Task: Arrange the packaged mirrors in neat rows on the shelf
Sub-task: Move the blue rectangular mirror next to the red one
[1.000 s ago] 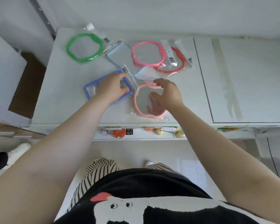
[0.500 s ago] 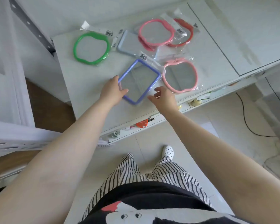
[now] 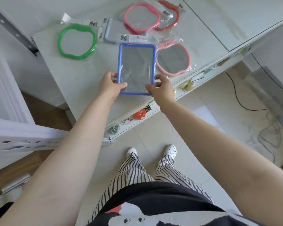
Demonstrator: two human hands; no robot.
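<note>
Since half a second ago the blue rectangular mirror (image 3: 137, 69) has turned square to the shelf (image 3: 75, 75) edge, and both hands now hold it. Left hand (image 3: 110, 84) and right hand (image 3: 161, 88) pinch its near corners, fingers curled round the frame. Around it lie the green mirror (image 3: 77, 41), pale pink mirror (image 3: 173, 58) and bright pink mirror (image 3: 141, 17).
</note>
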